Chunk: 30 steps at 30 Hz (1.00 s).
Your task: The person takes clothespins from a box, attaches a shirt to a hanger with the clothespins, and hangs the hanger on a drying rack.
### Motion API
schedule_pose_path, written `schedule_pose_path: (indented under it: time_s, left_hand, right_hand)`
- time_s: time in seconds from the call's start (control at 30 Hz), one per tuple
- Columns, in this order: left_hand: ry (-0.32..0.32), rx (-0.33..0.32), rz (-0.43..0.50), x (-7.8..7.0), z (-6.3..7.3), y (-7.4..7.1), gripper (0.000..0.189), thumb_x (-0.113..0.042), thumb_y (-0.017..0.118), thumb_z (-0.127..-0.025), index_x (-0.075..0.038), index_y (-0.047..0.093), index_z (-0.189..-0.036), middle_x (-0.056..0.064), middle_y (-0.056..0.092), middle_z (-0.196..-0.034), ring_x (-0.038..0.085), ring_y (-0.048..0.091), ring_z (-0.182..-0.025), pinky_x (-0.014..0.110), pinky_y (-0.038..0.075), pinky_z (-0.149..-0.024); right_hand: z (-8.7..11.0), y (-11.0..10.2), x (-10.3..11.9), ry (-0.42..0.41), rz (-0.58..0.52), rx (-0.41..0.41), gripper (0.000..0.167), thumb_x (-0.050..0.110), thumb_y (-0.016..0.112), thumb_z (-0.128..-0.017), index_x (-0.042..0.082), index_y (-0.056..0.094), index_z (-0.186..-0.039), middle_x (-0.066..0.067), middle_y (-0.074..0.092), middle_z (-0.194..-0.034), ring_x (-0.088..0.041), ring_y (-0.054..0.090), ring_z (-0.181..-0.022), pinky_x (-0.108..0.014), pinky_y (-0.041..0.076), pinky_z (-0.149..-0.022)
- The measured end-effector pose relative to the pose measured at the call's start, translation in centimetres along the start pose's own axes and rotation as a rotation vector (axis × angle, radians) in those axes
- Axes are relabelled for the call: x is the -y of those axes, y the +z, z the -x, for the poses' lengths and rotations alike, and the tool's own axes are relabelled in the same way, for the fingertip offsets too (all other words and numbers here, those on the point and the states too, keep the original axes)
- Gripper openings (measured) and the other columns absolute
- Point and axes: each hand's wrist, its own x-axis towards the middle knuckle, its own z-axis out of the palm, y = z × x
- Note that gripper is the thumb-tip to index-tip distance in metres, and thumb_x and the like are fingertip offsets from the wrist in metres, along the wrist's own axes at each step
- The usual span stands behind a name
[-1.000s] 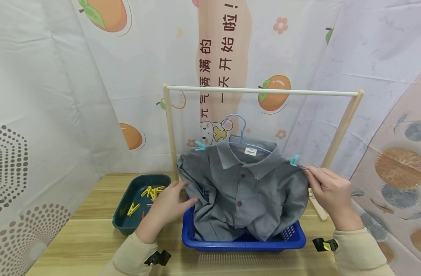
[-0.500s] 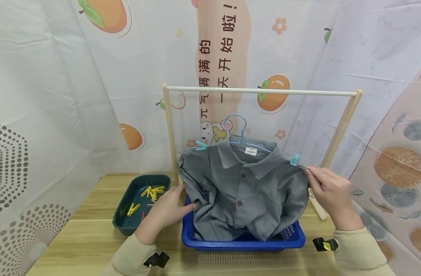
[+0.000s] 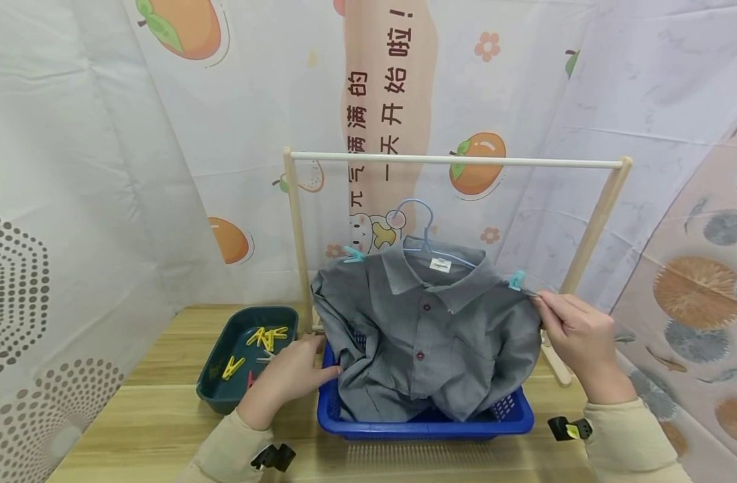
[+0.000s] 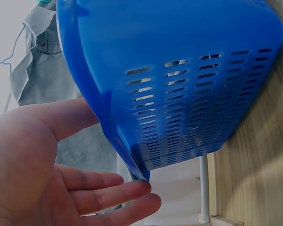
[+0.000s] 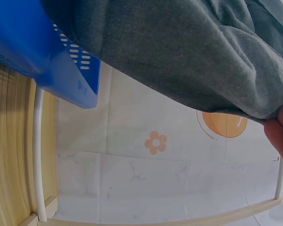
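Observation:
A grey button-up shirt point(image 3: 459, 349) sits on a light blue hanger point(image 3: 427, 225), its lower part bunched inside a blue plastic basket point(image 3: 428, 429). Turquoise clothespins grip both shoulders, one clothespin point(image 3: 354, 255) on the left and another clothespin point(image 3: 516, 280) on the right. My right hand point(image 3: 579, 339) pinches the shirt's right shoulder edge, beyond that clothespin; in the right wrist view its fingertips point(image 5: 278, 132) hold the cloth. At the basket's left rim is my left hand point(image 3: 290, 372), fingers fairly straight. Its thumb point(image 4: 70, 117) reaches over the rim, with the other fingers near the basket's back corner.
To the left stands a dark green bin point(image 3: 208, 382) with several yellow clothespins point(image 3: 268, 337) and a few other small items. Behind the basket rises a wooden rack with a white bar point(image 3: 459, 159). Printed curtains surround the wooden table point(image 3: 139, 429).
My left hand has moved off the shirt's left sleeve, slightly down and left to the basket's rim. The right hand keeps its pinch on the shoulder.

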Motion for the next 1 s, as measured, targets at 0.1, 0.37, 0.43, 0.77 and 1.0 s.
schedule_pose_path:
  time_s: [0.1,0.37,0.43,0.77,1.0]
  left_hand:
    - [0.012,0.026,0.0,0.23,-0.07,0.11,0.052,-0.041,0.079,-0.088,-0.005,0.069,-0.125,0.01,0.072,-0.114,0.029,0.069,-0.104,0.049,0.056,-0.085]
    - [0.046,0.046,-0.022,0.66,-0.02,0.2,0.044,-0.04,0.079,-0.088,-0.006,0.073,-0.115,0.005,0.074,-0.099,0.018,0.07,-0.082,0.041,0.057,-0.069]
    - [0.061,0.046,-0.016,0.7,0.0,0.23,0.039,-0.039,0.078,-0.088,-0.008,0.074,-0.113,0.003,0.075,-0.097,0.014,0.068,-0.077,0.038,0.055,-0.064]
    - [0.101,0.051,-0.001,0.74,0.07,0.33,0.018,-0.033,0.077,-0.091,-0.017,0.068,-0.09,-0.008,0.065,-0.071,0.009,0.05,-0.05,0.029,0.037,-0.047]
    - [0.086,0.052,-0.02,0.48,0.05,0.34,0.033,-0.033,0.077,-0.09,-0.016,0.055,-0.072,-0.01,0.039,-0.052,0.008,0.041,-0.043,0.027,0.03,-0.043]
  right_hand:
    - [0.03,0.1,0.03,-0.001,0.004,-0.002,0.046,0.035,0.057,-0.105,-0.002,0.08,-0.09,-0.013,0.072,-0.076,-0.023,0.061,-0.053,-0.038,0.045,-0.052]
    - [-0.04,0.23,0.15,-0.003,0.008,-0.003,0.045,0.034,0.057,-0.105,-0.002,0.079,-0.089,-0.013,0.072,-0.074,-0.021,0.058,-0.05,-0.037,0.044,-0.048]
    - [-0.04,0.27,0.16,-0.003,0.01,-0.004,0.045,0.034,0.057,-0.105,-0.001,0.079,-0.089,-0.013,0.071,-0.073,-0.021,0.058,-0.05,-0.037,0.043,-0.048]
    - [0.2,0.49,0.07,0.017,0.029,0.008,0.043,0.033,0.057,-0.105,0.0,0.079,-0.09,-0.012,0.071,-0.074,-0.02,0.057,-0.05,-0.037,0.042,-0.047]
    - [0.37,0.71,0.09,0.042,0.039,0.025,0.042,0.033,0.056,-0.105,0.0,0.079,-0.092,-0.013,0.072,-0.077,-0.023,0.061,-0.055,-0.039,0.043,-0.052]
